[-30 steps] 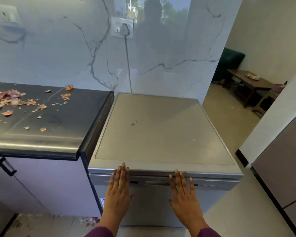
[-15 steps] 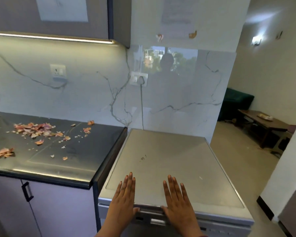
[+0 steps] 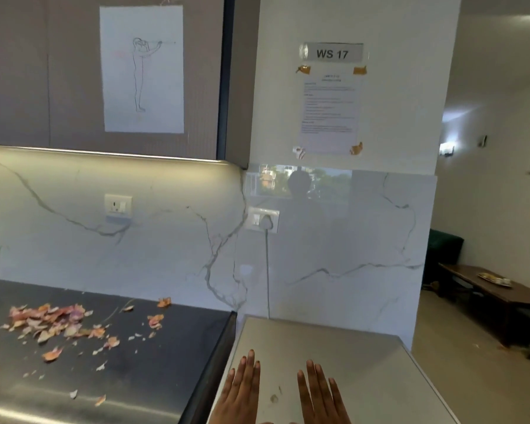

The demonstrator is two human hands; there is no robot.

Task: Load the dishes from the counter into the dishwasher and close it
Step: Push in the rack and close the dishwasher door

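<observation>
Two palms down: left hand (image 3: 239, 393), right hand (image 3: 320, 396), on dishwasher (image 3: 364, 359)

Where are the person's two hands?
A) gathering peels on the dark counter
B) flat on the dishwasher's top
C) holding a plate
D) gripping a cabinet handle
B: the left hand and right hand lie with straight fingers on the dishwasher's top, apart from the peels on the counter.
</observation>
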